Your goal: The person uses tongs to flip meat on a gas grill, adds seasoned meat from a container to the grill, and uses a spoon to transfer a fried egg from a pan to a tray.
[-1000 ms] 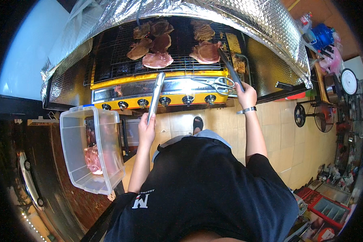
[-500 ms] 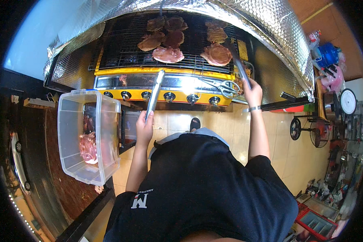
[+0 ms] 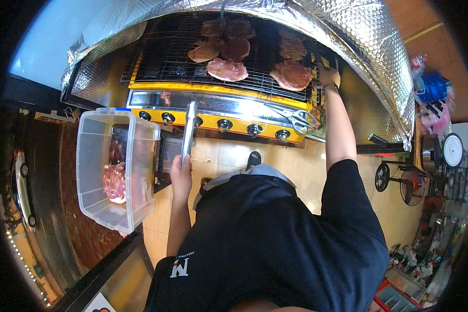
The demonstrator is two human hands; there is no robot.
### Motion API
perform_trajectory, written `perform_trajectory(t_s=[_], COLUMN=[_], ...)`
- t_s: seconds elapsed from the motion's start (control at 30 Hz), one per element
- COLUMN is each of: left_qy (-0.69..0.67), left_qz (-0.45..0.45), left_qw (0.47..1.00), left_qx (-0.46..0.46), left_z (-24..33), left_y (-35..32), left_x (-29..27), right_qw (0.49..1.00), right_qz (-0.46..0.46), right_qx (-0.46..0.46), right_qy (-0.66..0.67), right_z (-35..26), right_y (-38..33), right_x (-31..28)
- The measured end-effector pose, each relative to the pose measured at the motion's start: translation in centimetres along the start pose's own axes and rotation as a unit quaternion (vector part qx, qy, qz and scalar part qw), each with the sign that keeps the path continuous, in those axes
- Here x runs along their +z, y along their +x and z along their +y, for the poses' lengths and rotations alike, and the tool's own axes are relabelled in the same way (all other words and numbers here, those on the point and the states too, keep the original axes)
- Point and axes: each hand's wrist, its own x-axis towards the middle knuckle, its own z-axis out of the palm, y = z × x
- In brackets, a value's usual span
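My left hand (image 3: 181, 172) is closed around the silver metal tongs (image 3: 189, 130), which point up in front of the grill's control knobs. At the right end of the grill, my right hand (image 3: 328, 77) reaches forward, looking closed; its fingertips and what they hold are hard to make out. Several slices of meat lie on the wire rack (image 3: 177, 73). A pink slice (image 3: 227, 69) is near the front middle, and another large slice (image 3: 291, 75) lies nearest my right hand. Browner slices (image 3: 205, 50) lie farther back.
Scissors (image 3: 302, 121) rest on the grill's front ledge. A clear plastic bin (image 3: 88, 166) with raw meat (image 3: 114, 182) stands to the left. Foil sheeting (image 3: 364, 57) curves round the grill's back and right side. A fan (image 3: 412, 184) stands at the right.
My right hand has moved forward to the grill's right end; the long dark tool it held no longer shows clearly. My left hand and tongs have shifted slightly left and nearer me.
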Motion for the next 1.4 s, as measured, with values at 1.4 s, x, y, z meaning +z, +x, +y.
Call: perform_trajectory(t_s=[1.4], left_qy=[-0.093], left_qz=[0.004], left_qw=[0.995], left_qx=[-0.018], left_z=[1.0], left_y=[1.1], left_x=[7.3], right_qw=[0.99], right_qz=[0.056], right_qx=[0.125], right_qy=[-0.023], right_z=[17.7], right_y=[-25.8], right_x=[1.8])
